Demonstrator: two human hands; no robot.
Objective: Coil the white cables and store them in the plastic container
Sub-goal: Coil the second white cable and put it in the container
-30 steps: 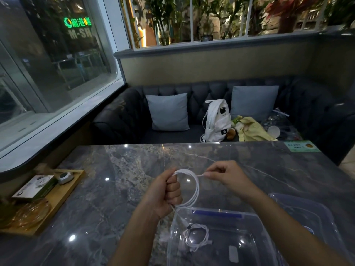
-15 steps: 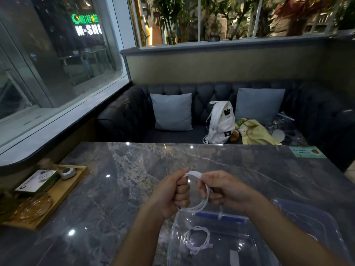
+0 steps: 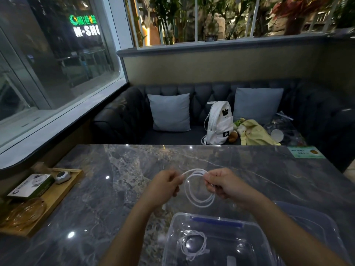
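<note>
left hand [image 3: 165, 186] pinches cable end | right hand [image 3: 223, 184] fingers clamped on white cable [image 3: 199, 202] coil, held above tabletop [image 3: 115, 189] | second cable [image 3: 194, 245] lies in plastic container [image 3: 247, 225]

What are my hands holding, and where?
A coiled white cable: the left hand pinches it at the coil's upper left, the right hand grips the loops on their right side.

White cable [image 3: 199, 191] looped, midair; second coil [image 3: 193, 246] inside clear container [image 3: 221, 217].
</note>
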